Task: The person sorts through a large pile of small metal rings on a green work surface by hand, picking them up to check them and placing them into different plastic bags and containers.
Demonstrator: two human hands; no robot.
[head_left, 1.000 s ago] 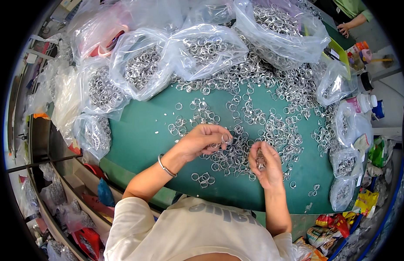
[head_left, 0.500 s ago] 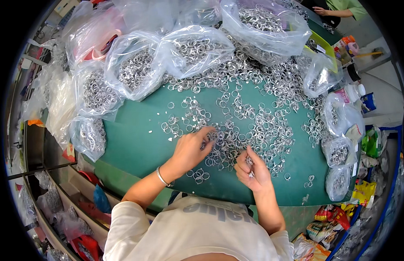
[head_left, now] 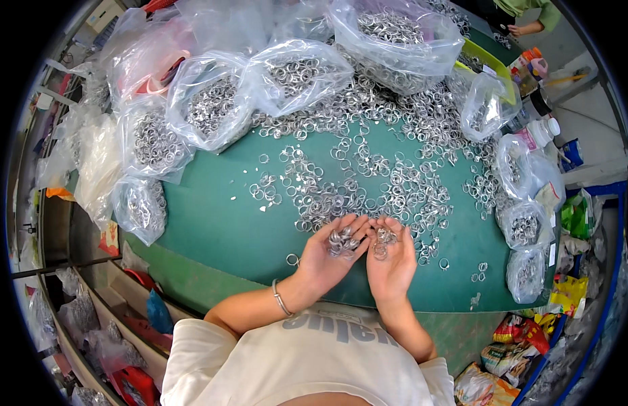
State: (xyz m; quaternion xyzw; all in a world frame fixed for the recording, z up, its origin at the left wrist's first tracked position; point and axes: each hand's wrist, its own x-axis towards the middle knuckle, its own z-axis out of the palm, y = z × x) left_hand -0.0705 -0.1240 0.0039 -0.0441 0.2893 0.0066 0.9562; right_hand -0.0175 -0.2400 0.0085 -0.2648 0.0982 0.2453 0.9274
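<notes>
My left hand (head_left: 321,264) lies palm up, cupped around a small heap of silver metal rings (head_left: 342,242). Against its fingertips, my right hand (head_left: 391,269), also palm up and cupped, holds a smaller clump of silver rings (head_left: 383,237). Both are at the near side of a green table (head_left: 226,223). Just beyond the fingers spreads a loose layer of similar rings (head_left: 334,199), thickening toward the right. A single ring (head_left: 293,259) rests left of my left wrist. Small pale flakes lie scattered at the left of the layer.
Open plastic bags full of rings (head_left: 209,105) line the far edge, with a large one (head_left: 395,47) at the back. Smaller bags (head_left: 524,227) stand along the right edge. A yellow-green tray (head_left: 493,64) and a white bottle (head_left: 541,132) are far right. Another person's hand (head_left: 526,28) shows beyond.
Both hands have drawn back from the ring layer toward me, come together and turned palm up. Rings now show in both palms. The few rings near my left wrist are mostly gone.
</notes>
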